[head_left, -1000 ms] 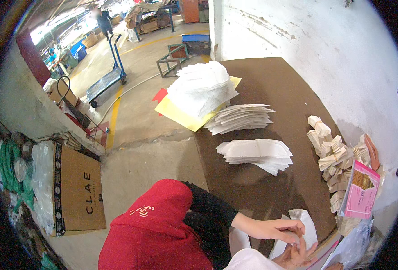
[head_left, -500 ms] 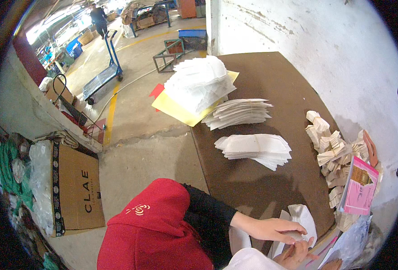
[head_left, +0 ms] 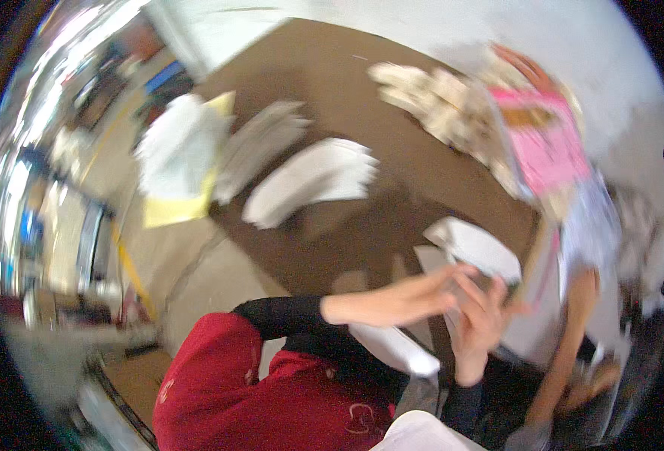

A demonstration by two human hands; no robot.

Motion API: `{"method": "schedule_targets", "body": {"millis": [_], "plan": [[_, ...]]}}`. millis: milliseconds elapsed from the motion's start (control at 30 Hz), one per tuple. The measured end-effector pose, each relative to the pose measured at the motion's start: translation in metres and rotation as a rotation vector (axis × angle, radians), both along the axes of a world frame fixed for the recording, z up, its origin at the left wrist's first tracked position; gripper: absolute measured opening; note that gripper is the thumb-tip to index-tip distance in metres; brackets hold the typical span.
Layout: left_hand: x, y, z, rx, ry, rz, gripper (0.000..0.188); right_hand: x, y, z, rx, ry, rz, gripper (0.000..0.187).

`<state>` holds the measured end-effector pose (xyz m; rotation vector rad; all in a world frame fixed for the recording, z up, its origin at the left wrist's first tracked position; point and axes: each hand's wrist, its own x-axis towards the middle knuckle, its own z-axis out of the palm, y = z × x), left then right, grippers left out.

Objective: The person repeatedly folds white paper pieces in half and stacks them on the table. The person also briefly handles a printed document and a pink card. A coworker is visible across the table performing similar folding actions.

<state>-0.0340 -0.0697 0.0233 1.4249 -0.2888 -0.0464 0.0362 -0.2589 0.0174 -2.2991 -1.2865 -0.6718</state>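
Both hands meet over the near right part of the brown table [head_left: 332,64]. My left hand [head_left: 430,295] reaches across from the left, its fingertips smeared by motion against my right hand. My right hand [head_left: 481,319] is raised with its fingers apart, and nothing shows clearly in it. Just beyond the fingers lies a curved white piece [head_left: 482,248], like thin sheet material. Another long white piece [head_left: 396,349] rests below my left forearm. Farther off are a fanned white stack [head_left: 313,180], a greyer stack [head_left: 261,150] and a white pile [head_left: 178,150] on a yellow sheet [head_left: 174,213].
Cream folded strips [head_left: 430,98] are heaped by the wall, next to a pink printed packet [head_left: 546,143]. At the right, another person's forearm [head_left: 568,338] comes close to my right hand. A brown carton [head_left: 133,376] stands on the floor at lower left.
The view has swung right, so the table and stacks sit farther left and the picture is blurred. My hands have lifted off the white piece; another person's arm shows more fully.
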Motion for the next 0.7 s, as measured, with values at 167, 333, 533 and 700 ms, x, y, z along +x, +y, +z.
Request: {"method": "schedule_targets", "body": {"millis": [167, 333, 533, 700], "plan": [[-0.002, 0.007, 0.005, -0.223, 0.021, 0.064, 0.064, 0.003, 0.004, 0.011, 0.134, -0.084, 0.148, 0.014], [0.006, 0.006, 0.004, -0.286, -0.022, 0.252, 0.064, -0.006, -0.013, 0.024, 0.179, -0.04, 0.227, 0.022], [0.022, 0.093, 0.013, -0.455, -0.054, 0.934, 0.074, -0.024, -0.061, 0.027, 0.215, 0.097, 0.148, 0.024], [0.02, 0.103, 0.031, -0.252, 0.143, 0.36, 0.098, -0.017, -0.069, 0.045, 0.514, 0.381, 0.106, 0.012]]}}
